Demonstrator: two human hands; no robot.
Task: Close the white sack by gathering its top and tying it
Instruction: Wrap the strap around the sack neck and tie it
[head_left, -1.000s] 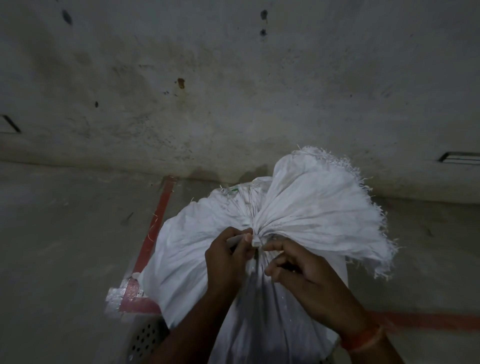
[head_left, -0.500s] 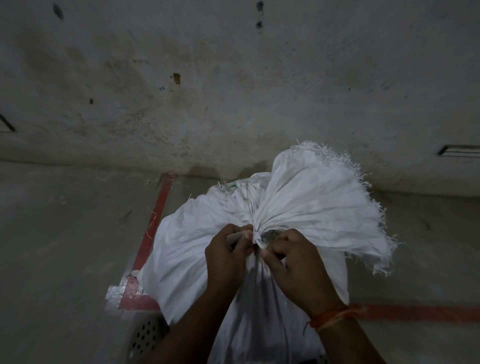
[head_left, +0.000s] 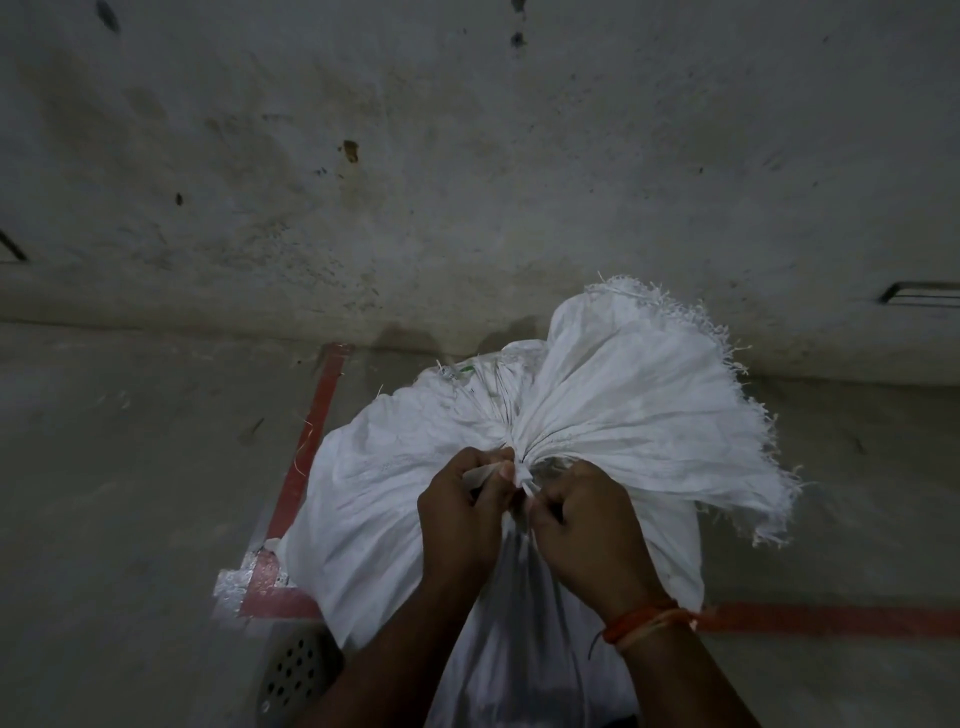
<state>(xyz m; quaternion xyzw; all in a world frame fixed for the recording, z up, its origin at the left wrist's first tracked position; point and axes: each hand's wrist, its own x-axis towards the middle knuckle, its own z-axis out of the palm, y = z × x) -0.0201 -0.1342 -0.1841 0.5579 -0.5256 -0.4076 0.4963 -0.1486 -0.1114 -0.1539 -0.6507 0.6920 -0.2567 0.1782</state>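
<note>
A full white woven sack (head_left: 363, 499) stands on the floor right below me. Its top is bunched into a tight neck, and the frayed mouth (head_left: 639, 405) fans out above and to the right of that neck. A thin white tie strip (head_left: 522, 475) wraps the neck. My left hand (head_left: 462, 514) pinches one end of the strip on the left of the neck. My right hand (head_left: 587, 525), with an orange thread on the wrist, grips the other end on the right. The two hands almost touch at the knot.
A stained concrete wall (head_left: 467, 182) rises just behind the sack. Red painted lines (head_left: 311, 441) mark the grey floor left of and under the sack. A round perforated drain cover (head_left: 296, 670) lies at the lower left beside my left forearm.
My right hand has closed in on the neck and curled into a fist on the strip. The left hand has stayed put. The view has dipped slightly.
</note>
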